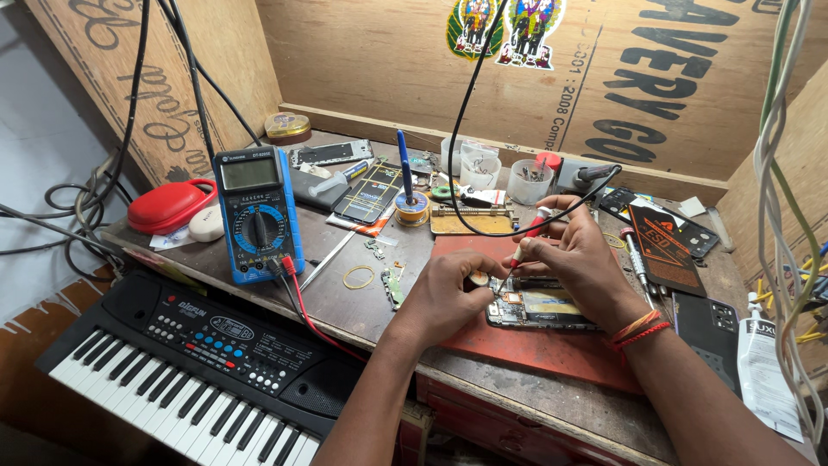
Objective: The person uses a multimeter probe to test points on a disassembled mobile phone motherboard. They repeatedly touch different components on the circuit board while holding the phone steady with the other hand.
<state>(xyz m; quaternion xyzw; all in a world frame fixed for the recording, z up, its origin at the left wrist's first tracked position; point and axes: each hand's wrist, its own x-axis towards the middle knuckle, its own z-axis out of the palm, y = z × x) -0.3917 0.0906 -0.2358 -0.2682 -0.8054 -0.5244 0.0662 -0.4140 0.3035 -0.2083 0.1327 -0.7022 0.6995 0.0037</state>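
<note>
1. Left hand (450, 289): centre of frame, fingers curled, fingertips pressing the left end of the phone (536, 306); a small round part sits at the fingertips, but whether it is pinched cannot be told.
2. Right hand (580, 259): right of centre, grip closed around the soldering iron (524, 246), tip angled down onto the phone's exposed board. Red and orange threads circle the wrist.
3. Phone: opened, back off, lying flat on a red mat (509, 345) at lower centre of the tabletop (345, 302).
4. Iron's black cable (461, 112): loops up out of the top of the frame.
5. Multimeter (257, 211): blue, upright, left of centre, red and black leads trailing.
6. Solder spool (412, 207): above the left hand.
7. Keyboard (190, 362): black, lower left, below the tabletop edge.
8. Red case (168, 205): far left.
</note>
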